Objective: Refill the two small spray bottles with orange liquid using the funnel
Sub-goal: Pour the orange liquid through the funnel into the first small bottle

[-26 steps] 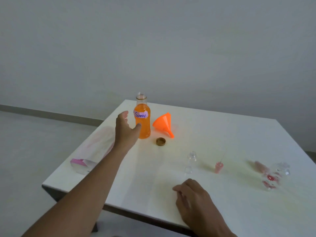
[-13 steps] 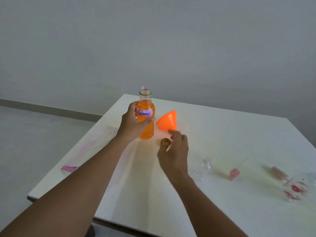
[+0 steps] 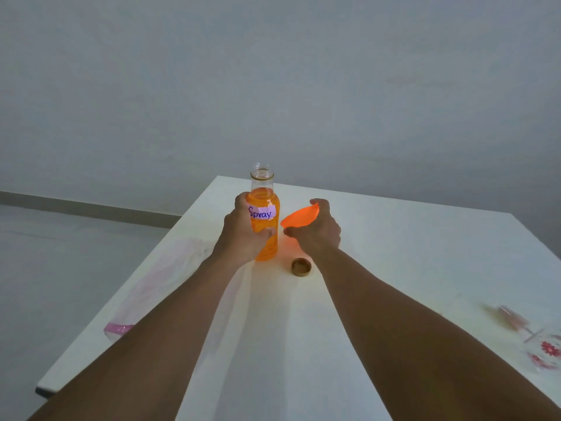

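hands both busy: left hand [image 3: 243,235] wraps the uncapped orange bottle [image 3: 262,213] marked "spray"; right hand [image 3: 318,235] grips the orange funnel [image 3: 300,217] by its rim. nearest, well right of the bottle, a blurred flower-print small bottle [image 3: 545,350] on the white bench [image 3: 409,256]. brown cap [image 3: 301,266] lies just right of the bottle's base. funnel sits beyond the cap, close beside the bottle's shoulder.
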Available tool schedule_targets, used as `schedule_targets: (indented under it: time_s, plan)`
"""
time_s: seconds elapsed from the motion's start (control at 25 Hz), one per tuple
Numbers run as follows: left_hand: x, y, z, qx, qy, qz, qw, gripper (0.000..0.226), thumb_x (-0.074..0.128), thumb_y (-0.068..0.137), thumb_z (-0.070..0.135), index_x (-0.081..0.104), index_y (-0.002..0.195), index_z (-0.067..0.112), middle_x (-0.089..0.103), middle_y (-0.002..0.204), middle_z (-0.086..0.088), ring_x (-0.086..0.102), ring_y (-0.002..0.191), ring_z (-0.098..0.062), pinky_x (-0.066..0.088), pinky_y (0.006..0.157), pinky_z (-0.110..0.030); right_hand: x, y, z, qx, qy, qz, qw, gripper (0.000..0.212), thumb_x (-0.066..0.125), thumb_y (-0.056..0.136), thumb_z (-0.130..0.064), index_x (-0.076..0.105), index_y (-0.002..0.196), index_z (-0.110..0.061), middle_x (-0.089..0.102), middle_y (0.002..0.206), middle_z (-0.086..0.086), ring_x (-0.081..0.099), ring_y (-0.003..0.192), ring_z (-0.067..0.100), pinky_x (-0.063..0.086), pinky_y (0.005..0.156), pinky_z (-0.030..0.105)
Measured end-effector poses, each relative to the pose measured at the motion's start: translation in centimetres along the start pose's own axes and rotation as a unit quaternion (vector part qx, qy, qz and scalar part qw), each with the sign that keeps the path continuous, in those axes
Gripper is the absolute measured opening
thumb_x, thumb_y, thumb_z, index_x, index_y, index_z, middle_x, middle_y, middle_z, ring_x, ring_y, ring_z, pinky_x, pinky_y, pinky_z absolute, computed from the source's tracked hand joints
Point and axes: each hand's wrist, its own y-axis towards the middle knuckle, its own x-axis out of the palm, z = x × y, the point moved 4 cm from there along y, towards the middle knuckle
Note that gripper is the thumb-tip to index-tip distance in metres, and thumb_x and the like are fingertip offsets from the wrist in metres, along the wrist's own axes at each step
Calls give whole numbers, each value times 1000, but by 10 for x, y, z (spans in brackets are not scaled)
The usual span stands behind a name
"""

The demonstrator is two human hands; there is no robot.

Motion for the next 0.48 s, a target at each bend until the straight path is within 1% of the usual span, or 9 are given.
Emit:
schedule_targets:
  time_s: [0.04,0.12,0.2,0.24,0.28,0.32,0.4,0.48]
  plan:
    - [0,-1,2,-1,-3,2,1000,88,79,81,26,23,149,25,46,145,-4,48,131,-27,47,104,-43,-9,-4,-3,-17,34,22,999,94,91,68,-33,33,142,-31,57,135,7,52,127,33,51,98,44]
    - [-4,-6,5,9,-15,20,1000,84,80,79,28,30,147,25,51,141,-3,52,127,-26,49,99,-40,-38,-22,-16,-66,125,56,988,90,93,68,-29,38,139,-25,56,129,5,54,121,29,50,84,32]
    - [-12,-14,6,42,-24,50,998,78,82,77,32,39,141,26,58,132,0,57,119,-24,51,92,-36,-77,-48,-32,-124,195,65,971,88,93,68,-35,41,138,-25,55,123,-2,58,111,21,48,68,15]
    - [-18,-21,8,60,-33,63,996,75,83,75,34,43,139,27,61,125,3,59,114,-22,52,88,-33,-100,-63,-38,-156,210,61,963,87,93,67,-40,43,137,-27,57,122,-6,61,106,16,48,63,9]
    - [-24,-27,10,74,-47,78,993,72,83,74,35,47,136,28,63,120,5,61,109,-20,52,85,-31,-123,-78,-41,-185,219,53,956,87,93,65,-45,45,135,-30,59,121,-10,63,103,11,52,64,9]
    - [-31,-34,13,83,-63,94,990,71,84,73,36,49,135,28,65,116,5,63,105,-18,52,83,-31,-145,-92,-42,-206,227,43,951,87,94,63,-46,46,135,-32,61,121,-12,66,103,8,55,70,13]
    - [-42,-48,22,98,-85,118,985,70,85,70,37,53,132,28,68,112,5,64,99,-17,53,81,-29,-180,-115,-30,-217,245,17,945,90,96,61,-41,48,137,-32,63,122,-11,70,103,6,60,81,23]
    - [-49,-64,33,122,-75,120,982,71,87,68,38,55,130,28,68,110,5,64,97,-16,52,77,-26,-201,-132,-11,-211,238,-2,948,96,96,62,-34,48,144,-29,65,125,-10,70,103,2,60,84,22]
